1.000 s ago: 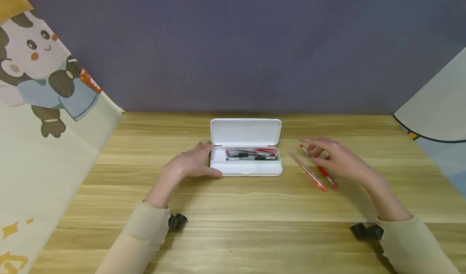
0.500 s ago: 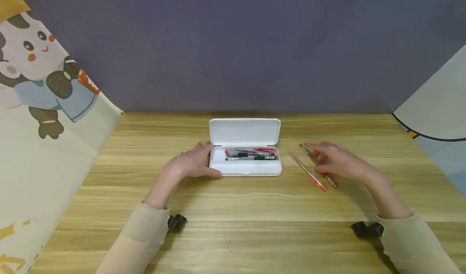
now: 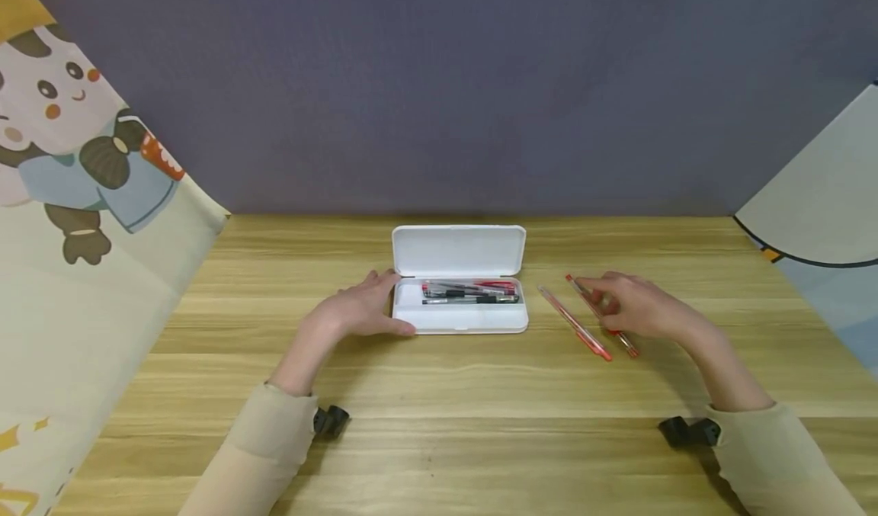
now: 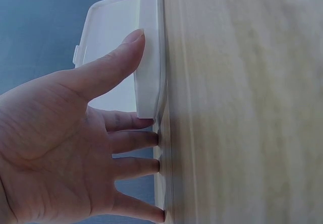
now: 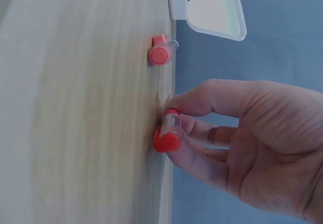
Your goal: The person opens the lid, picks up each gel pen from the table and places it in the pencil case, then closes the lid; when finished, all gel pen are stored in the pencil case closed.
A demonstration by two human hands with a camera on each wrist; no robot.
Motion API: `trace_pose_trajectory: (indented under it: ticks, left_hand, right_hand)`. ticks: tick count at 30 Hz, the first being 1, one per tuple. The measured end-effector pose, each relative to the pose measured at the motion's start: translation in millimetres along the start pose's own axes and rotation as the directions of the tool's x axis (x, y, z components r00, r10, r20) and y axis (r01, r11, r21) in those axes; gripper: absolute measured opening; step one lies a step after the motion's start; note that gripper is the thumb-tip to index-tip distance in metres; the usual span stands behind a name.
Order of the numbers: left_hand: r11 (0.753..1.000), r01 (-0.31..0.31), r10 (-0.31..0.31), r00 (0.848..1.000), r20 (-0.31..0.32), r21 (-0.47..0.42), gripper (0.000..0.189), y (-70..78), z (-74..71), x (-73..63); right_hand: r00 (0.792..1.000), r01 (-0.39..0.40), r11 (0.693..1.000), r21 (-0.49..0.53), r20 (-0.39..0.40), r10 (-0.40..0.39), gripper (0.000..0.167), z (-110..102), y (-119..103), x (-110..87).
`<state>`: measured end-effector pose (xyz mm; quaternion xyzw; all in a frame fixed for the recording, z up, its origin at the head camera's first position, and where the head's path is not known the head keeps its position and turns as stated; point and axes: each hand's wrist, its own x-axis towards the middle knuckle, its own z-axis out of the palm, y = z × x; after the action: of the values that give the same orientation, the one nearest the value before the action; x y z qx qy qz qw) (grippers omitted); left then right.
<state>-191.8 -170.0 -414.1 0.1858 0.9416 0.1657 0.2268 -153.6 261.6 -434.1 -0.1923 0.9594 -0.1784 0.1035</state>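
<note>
An opened white pencil case [image 3: 459, 322] holds several black and red pens [image 3: 469, 299] in its rear compartment. My left hand [image 3: 360, 306] rests at the case's left end, thumb at the front wall and the other fingers spread on the table, as the left wrist view shows. To the right of the case, my right hand [image 3: 641, 306] pinches a red gel pen [image 5: 169, 138] between thumb and fingers, close over the table; the hand hides its middle. Left of it lies a second red pen [image 3: 575, 323], capped and slanted.
The case's lid [image 3: 458, 251] stands up at the back. Wood-grain table [image 3: 439, 417] spreads in front, with a dark backdrop [image 3: 453, 97] along its rear edge. A black wrist camera [image 3: 331, 421] sits by the left sleeve, another [image 3: 689, 432] by the right.
My right hand has lowered onto the right-hand red gel pen, and its thumb and fingers have closed around it. The left hand stays at the case.
</note>
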Motion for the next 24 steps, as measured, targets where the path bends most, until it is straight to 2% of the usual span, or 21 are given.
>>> trace_pose_trajectory:
  ticks: [8, 13, 19, 24]
  left_hand:
    - [1.000, -0.005, 0.005, 1.000, -0.008, -0.006, 0.101, -1.5, 1.9, 1.5]
    - [1.000, -0.011, 0.011, 1.000, -0.004, -0.010, 0.101, -2.7, 2.9, 2.6]
    - [1.000, -0.013, 0.013, 1.000, -0.001, -0.008, 0.101, -2.8, 3.1, 3.3]
    - [1.000, -0.008, 0.008, 1.000, 0.004, -0.007, 0.101, -1.8, 2.7, 2.5]
  right_hand:
    - [1.000, -0.009, 0.996, 0.084, -0.019, 0.010, 0.071, -2.0, 2.3, -0.4]
    - [0.997, -0.012, 0.993, 0.115, -0.069, 0.020, 0.072, -7.8, -0.4, -2.8]
    - [0.985, 0.013, 0.989, 0.147, -0.170, 0.012, 0.073, -15.6, -7.5, -1.3]
    - [0.954, 0.074, 0.992, 0.102, -0.295, -0.041, 0.074, -19.7, -17.1, 6.4]
